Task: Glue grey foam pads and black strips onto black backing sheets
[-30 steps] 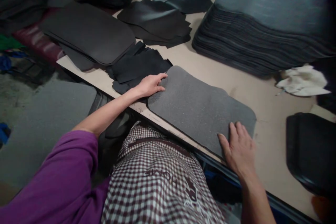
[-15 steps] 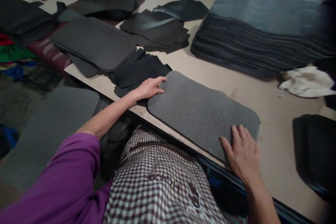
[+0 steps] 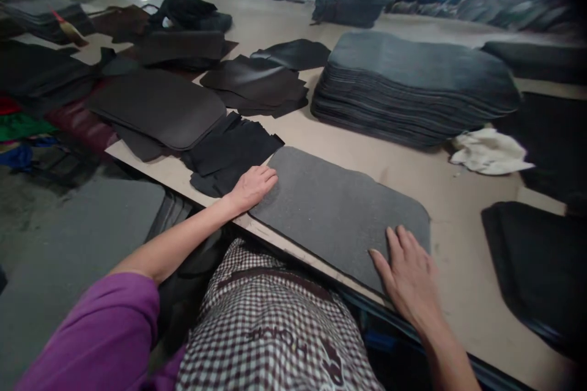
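Observation:
A grey, mat-like panel (image 3: 337, 204) with rounded corners lies flat along the table's front edge. On its left end rests my left hand (image 3: 255, 187), fingers laid over the surface and close together, the thumb not clearly seen. Flat on the panel's right end is my right hand (image 3: 410, 272), its fingers extended and the thumb apart. Neither hand lifts the panel. Just beyond my left hand is a loose pile of black cut pieces (image 3: 233, 149), partly beside the panel's left edge.
Behind the panel stands a tall stack of dark panels (image 3: 413, 91), with a crumpled white cloth (image 3: 490, 151) beside it. Dark brown sheets (image 3: 160, 107) lie at left on the table (image 3: 293, 131). Black panels (image 3: 541, 269) sit at right. More grey panels (image 3: 105, 226) are low at left.
The view has tilted up, showing more of the far background. My left hand's fingers have come closer together and lie flatter on the panel's left end. My right hand stays on the right end.

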Demonstrator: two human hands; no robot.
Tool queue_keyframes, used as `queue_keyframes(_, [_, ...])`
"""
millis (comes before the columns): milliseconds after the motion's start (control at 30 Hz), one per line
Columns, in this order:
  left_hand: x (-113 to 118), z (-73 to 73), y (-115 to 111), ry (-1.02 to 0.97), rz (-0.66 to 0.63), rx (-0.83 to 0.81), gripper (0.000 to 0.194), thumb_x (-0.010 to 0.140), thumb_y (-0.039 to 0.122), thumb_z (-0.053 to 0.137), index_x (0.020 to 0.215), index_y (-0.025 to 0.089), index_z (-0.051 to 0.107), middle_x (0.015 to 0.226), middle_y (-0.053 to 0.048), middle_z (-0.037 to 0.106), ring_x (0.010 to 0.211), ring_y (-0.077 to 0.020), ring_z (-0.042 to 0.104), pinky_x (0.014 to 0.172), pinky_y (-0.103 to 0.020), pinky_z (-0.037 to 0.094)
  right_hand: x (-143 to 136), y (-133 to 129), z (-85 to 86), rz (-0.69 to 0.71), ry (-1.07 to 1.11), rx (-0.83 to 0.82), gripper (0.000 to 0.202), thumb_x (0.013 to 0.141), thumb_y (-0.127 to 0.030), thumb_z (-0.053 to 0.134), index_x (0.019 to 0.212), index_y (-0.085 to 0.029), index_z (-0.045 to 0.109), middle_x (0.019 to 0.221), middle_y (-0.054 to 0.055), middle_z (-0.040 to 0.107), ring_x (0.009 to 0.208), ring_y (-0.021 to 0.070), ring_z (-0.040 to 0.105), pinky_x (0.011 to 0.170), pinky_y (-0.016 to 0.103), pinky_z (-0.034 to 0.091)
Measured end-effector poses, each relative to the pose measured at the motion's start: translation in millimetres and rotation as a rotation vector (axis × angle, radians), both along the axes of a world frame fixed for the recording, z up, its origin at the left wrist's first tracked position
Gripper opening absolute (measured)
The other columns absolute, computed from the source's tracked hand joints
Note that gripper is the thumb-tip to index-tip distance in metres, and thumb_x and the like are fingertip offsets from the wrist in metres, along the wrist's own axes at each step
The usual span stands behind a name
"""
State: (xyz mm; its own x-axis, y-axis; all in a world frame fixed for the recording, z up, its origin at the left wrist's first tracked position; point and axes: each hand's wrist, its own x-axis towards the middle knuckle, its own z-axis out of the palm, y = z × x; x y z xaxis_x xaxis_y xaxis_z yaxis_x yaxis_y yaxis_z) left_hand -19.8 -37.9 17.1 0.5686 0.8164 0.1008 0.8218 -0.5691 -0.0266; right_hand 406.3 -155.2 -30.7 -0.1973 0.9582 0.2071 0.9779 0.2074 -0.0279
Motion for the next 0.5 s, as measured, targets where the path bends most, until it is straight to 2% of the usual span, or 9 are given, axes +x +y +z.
queue_keyframes(100, [13.3,15.3,-12.7,0.034,0.084,-0.017,0.034,0.106,0.019,0.040,0.127,0.017,0.066,0.135,-0.014,0.068,0.127,-0.0268,0.059,0.106,-0.044,0.043,1.2,0.5,-2.3,0.013,0.007,0.014,0.077,0.108,-0.060,0.021,0.162,-0.008,0.034,0.170,0.021,0.028,0.158,0.0355,0.024,0.124,0.057,0.029])
queue_keyframes(167, [33.2,23.0,-28.4,0.038,0.165,0.026,0.037,0.107,0.030,0.043,0.131,0.013,0.065,0.142,-0.020,0.064,0.136,-0.0336,0.054,0.111,-0.050,0.039,1.4,1.1,-3.8,0.016,0.011,0.023,0.078,0.108,-0.061,0.019,0.161,-0.007,0.035,0.170,0.022,0.028,0.159,0.0355,0.024,0.125,0.057,0.029])
queue_keyframes(233, [60.5,24.0,-45.2,0.008,0.158,0.056,0.052,0.107,0.045,0.044,0.141,0.009,0.059,0.155,-0.024,0.053,0.147,-0.0381,0.045,0.115,-0.052,0.035,1.3,1.7,-4.9,0.016,0.012,0.030,0.079,0.108,-0.062,0.017,0.160,-0.006,0.036,0.169,0.022,0.029,0.158,0.0357,0.025,0.124,0.057,0.029])
queue_keyframes(367, [112.8,8.0,-62.3,-0.088,-0.088,-0.001,0.079,0.105,0.067,0.031,0.159,0.011,0.042,0.171,-0.019,0.033,0.159,-0.0297,0.029,0.124,-0.046,0.027,0.6,1.2,-4.3,0.008,0.011,0.030,0.078,0.108,-0.062,0.019,0.160,-0.007,0.036,0.169,0.023,0.030,0.157,0.0365,0.026,0.124,0.058,0.030])
queue_keyframes(433, [123.0,-1.8,-60.9,-0.107,-0.146,-0.032,0.085,0.102,0.073,0.030,0.162,0.013,0.039,0.172,-0.016,0.030,0.161,-0.0270,0.026,0.127,-0.045,0.023,-0.4,0.5,-2.5,0.003,0.014,0.022,0.076,0.109,-0.061,0.022,0.161,-0.008,0.035,0.168,0.023,0.031,0.157,0.0369,0.027,0.123,0.058,0.030])
queue_keyframes(500, [117.3,-8.3,-57.3,-0.105,-0.142,-0.055,0.088,0.100,0.076,0.030,0.163,0.015,0.038,0.173,-0.016,0.029,0.162,-0.0264,0.025,0.129,-0.046,0.020,-1.7,-0.2,-0.4,-0.002,0.022,0.017,0.074,0.109,-0.060,0.024,0.162,-0.009,0.034,0.168,0.023,0.032,0.157,0.0370,0.028,0.123,0.059,0.031])
